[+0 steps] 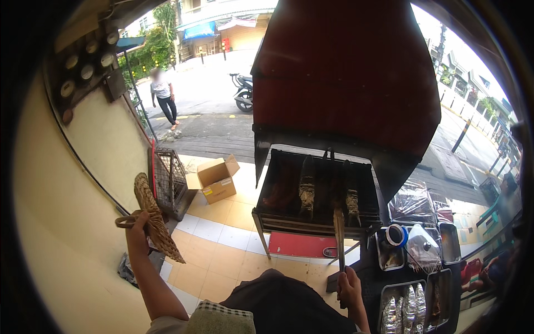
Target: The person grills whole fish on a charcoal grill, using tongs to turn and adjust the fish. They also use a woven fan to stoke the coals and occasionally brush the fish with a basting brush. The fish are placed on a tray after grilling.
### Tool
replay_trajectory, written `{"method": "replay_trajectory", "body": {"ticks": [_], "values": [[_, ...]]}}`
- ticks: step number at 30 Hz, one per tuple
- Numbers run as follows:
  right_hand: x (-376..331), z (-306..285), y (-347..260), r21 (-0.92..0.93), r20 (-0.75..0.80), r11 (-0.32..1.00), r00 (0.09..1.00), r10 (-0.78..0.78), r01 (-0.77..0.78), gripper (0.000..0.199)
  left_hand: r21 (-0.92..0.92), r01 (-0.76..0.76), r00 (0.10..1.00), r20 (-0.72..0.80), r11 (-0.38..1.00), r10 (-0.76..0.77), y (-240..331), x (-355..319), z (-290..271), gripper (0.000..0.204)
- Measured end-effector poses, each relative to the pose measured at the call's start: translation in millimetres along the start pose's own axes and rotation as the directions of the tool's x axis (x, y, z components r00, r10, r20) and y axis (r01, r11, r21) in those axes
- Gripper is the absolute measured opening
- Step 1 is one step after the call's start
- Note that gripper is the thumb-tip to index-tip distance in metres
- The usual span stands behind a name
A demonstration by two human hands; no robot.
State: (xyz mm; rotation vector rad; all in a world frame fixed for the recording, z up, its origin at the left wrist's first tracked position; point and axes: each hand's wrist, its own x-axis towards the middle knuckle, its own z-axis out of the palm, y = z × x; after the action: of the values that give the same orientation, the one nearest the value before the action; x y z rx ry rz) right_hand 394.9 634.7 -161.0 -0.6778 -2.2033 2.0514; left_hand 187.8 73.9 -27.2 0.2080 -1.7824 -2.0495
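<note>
My left hand [140,221], raised at the left, is closed round the looped handle of a woven fan [157,225]. Low in front of me on the right, my right hand [349,286] grips a long narrow utensil [340,236], tan along its upper part; its exact kind is unclear. The utensil's far end reaches over the front of a charcoal grill [314,222], between two long, fish-shaped foods. The left fish-shaped food [307,189] lies lengthwise on the dark grate, and the right fish-shaped food [351,195] lies parallel to it.
A dark red hood [345,72] rises over the grill. To the right are a foil-wrapped food tray [403,309], a blue-rimmed container [396,236] and a covered tray [424,247]. An open cardboard box [218,186] and a wire cage [169,181] stand left. A person [163,92] stands by the street.
</note>
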Motion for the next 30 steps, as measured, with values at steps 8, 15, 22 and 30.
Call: {"method": "replay_trajectory", "body": {"ticks": [8, 15, 22, 30], "values": [[-6, 18, 0, 0.003, -0.013, 0.998, 0.998, 0.060, -0.060, 0.020, -0.764, 0.058, 0.799, 0.422, 0.643, 0.428, -5, 40, -9, 0.036], [-1, 26, 2, -0.060, -0.018, 0.998, 1.000, 0.001, -0.002, 0.027, 0.333, -0.033, 0.999, 0.028, 0.942, 0.025, -36, 33, -9, 0.022], [-9, 26, 12, -0.092, -0.008, 0.996, 1.000, -0.018, 0.017, 0.025, -0.815, 0.024, 0.824, 0.344, 0.579, 0.450, 24, 20, -17, 0.044], [-19, 32, 12, -0.203, -0.044, 0.978, 0.998, 0.035, -0.043, 0.038, 0.067, 0.052, 0.998, 0.041, 0.996, -0.055, -48, 30, -18, 0.031]]}}
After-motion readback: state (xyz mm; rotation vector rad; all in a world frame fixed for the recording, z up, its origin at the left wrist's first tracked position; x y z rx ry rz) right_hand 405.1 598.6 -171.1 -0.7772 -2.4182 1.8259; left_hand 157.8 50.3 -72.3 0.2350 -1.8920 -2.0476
